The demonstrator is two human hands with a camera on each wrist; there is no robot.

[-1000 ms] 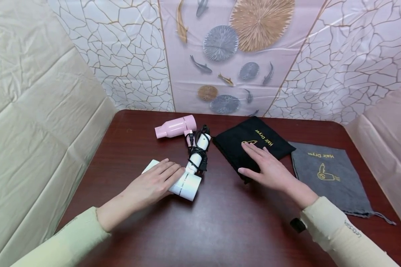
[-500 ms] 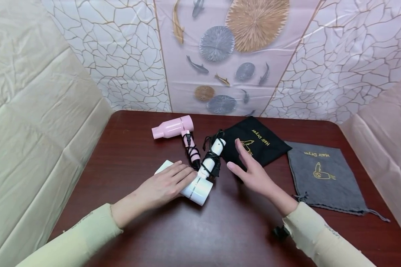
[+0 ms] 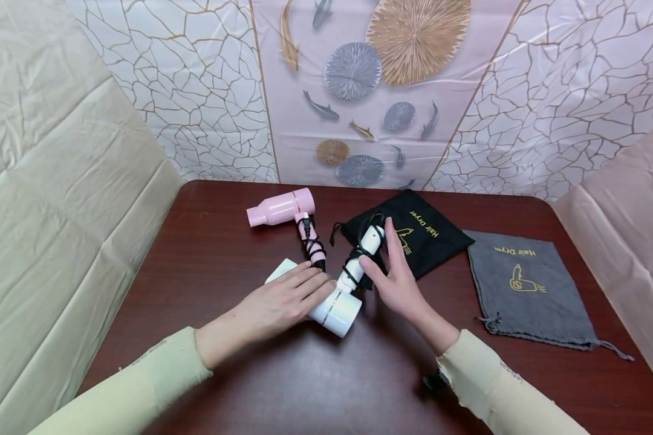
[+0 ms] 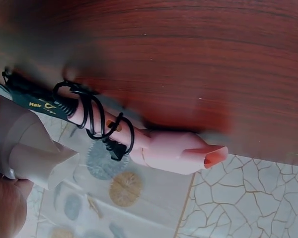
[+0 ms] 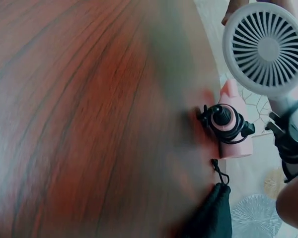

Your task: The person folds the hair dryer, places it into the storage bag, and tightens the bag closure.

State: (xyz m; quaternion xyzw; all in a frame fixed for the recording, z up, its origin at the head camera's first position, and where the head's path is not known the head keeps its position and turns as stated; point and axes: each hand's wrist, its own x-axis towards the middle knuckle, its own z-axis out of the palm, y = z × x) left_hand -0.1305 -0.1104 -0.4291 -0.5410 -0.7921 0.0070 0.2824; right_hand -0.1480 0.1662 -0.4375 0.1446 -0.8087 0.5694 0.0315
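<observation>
My left hand (image 3: 285, 296) grips the barrel of a white hair dryer (image 3: 341, 311) from above, over the middle of the table. Its handle, wound with a black cord (image 3: 359, 251), points away and to the right. The right hand (image 3: 399, 287) is beside that handle, fingers straight and thumb close to the cord; whether they touch is unclear. In the right wrist view the dryer's round rear grille (image 5: 268, 49) faces the camera, raised off the tabletop. The left wrist view shows its nozzle (image 4: 44, 166) next to part of the left hand (image 4: 7, 206).
A pink hair dryer (image 3: 281, 208) with a cord-wrapped handle lies at the back left. Behind the right hand lies a black drawstring pouch (image 3: 441, 241); a grey pouch (image 3: 546, 275) is further right. Patterned cloth walls enclose the dark wooden table (image 3: 217, 241).
The left hand has carried the white dryer to the right, uncovering the pink dryer's handle. My right hand has moved left, from over the black pouch to the white dryer's handle.
</observation>
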